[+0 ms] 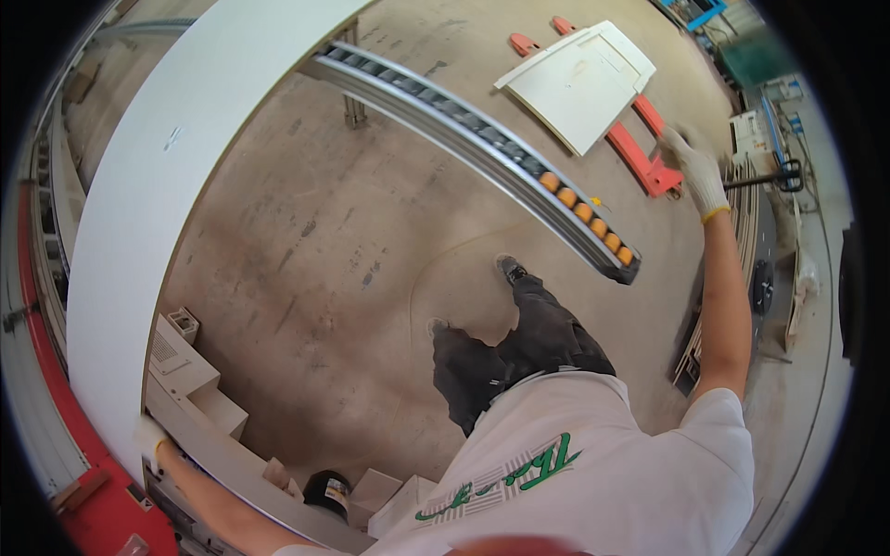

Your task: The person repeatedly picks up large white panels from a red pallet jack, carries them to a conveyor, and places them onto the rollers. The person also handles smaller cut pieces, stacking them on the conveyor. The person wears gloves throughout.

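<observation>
Left hand (149, 439), gloved, at near corner of long white panel (139, 222); finger closure hidden, cannot tell. Panel spans left side, edge overlapping far end of roller conveyor (443, 104). Orange rollers (582, 213) at conveyor's near end. Right hand (693, 167), gloved, raised out right near red pallet truck (640, 157); fingers blurred, cannot tell whether open.

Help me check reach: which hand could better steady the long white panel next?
Probably the left hand, at the near end of the long white panel; the right hand is far from it.
</observation>
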`<state>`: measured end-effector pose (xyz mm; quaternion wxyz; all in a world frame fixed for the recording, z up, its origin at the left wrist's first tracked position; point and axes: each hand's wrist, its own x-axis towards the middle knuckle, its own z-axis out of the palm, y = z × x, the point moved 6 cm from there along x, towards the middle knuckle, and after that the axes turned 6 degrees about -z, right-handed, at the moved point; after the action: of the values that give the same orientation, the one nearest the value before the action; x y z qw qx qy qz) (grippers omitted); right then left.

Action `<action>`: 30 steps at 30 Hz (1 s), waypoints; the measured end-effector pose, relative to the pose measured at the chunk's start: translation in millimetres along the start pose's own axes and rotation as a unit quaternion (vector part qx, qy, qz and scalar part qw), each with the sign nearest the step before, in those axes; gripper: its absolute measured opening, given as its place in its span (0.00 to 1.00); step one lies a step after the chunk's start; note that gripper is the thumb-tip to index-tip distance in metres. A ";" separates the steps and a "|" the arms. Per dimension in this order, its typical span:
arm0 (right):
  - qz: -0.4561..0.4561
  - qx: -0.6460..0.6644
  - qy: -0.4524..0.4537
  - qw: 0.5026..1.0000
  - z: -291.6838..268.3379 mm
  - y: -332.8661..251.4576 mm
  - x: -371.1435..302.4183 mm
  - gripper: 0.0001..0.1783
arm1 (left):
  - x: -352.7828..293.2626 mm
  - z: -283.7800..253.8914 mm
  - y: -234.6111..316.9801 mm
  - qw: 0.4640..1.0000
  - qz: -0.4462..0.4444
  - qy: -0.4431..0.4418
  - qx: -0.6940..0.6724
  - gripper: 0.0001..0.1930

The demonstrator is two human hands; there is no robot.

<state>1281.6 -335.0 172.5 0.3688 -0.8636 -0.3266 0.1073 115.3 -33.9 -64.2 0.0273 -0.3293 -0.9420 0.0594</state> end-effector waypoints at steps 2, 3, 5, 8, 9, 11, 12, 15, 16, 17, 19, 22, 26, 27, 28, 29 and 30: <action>0.087 0.016 0.034 0.996 -58.2 76.9 -15.7 0.19 | -101.4 -37.4 93.6 0.969 0.207 0.120 0.063 0.21; 0.153 0.000 0.071 0.986 -82.8 114.4 -24.3 0.19 | -174.1 -52.1 147.1 0.900 0.357 0.222 0.117 0.10; 0.201 0.018 0.051 0.978 -107.1 188.0 -27.3 0.18 | -345.0 -86.4 235.6 0.808 0.529 0.222 -0.133 0.04; 0.192 -0.002 -0.035 0.981 -100.9 277.1 -43.7 0.19 | -530.8 -127.5 326.5 0.828 0.457 -0.027 -0.323 0.27; 0.191 -0.013 -0.074 0.979 -100.6 303.5 -44.7 0.19 | -592.0 -148.9 345.4 0.794 0.484 -0.043 -0.366 0.27; 0.223 -0.074 -0.144 0.961 -108.1 362.0 -34.6 0.22 | -692.0 -189.2 382.0 0.771 0.526 -0.034 -0.357 0.26; 0.221 -0.085 -0.183 0.954 -112.1 390.2 -24.9 0.23 | -726.1 -205.3 394.8 0.765 0.521 -0.033 -0.376 0.26; 0.193 -0.168 -0.192 0.947 -138.5 485.6 18.6 0.28 | -813.9 -230.9 429.5 0.761 0.512 -0.016 -0.399 0.25; 0.182 -0.183 -0.204 0.944 -144.4 518.8 37.4 0.28 | -835.6 -230.3 440.7 0.787 0.510 0.016 -0.346 0.26; 0.188 -0.204 -0.218 0.936 -147.6 552.4 47.2 0.29 | -857.0 -231.6 448.4 0.789 0.532 0.070 -0.299 0.27; 0.187 -0.220 -0.218 0.932 -154.8 610.9 71.1 0.29 | -887.0 -213.7 471.2 0.850 0.493 0.109 -0.151 0.27; 0.244 -0.150 -0.192 0.939 -166.5 676.5 90.0 0.26 | -896.4 -192.1 489.5 0.888 0.452 0.070 -0.042 0.29; 0.392 0.068 -0.167 0.902 -140.7 729.9 108.5 0.19 | -874.9 -181.8 494.3 0.899 0.420 0.094 -0.078 0.30; 0.428 0.119 -0.142 0.885 -128.5 739.6 113.4 0.17 | -866.9 -181.0 493.8 0.904 0.407 0.107 -0.080 0.30; 0.433 0.123 -0.148 0.881 -115.0 747.5 120.6 0.17 | -864.1 -180.9 494.2 0.897 0.411 0.125 -0.100 0.30; 0.454 0.130 -0.146 0.869 -98.2 757.1 130.7 0.16 | -860.7 -180.8 494.9 0.896 0.416 0.124 -0.097 0.30; 0.487 0.138 -0.138 0.851 -82.5 769.3 140.6 0.15 | -861.6 -181.6 497.5 0.893 0.420 0.123 -0.100 0.30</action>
<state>1797.2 -687.2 -305.5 0.3358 -0.8286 0.1066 0.4351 1112.2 -168.1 40.6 0.0823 -0.7002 -0.7057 -0.0700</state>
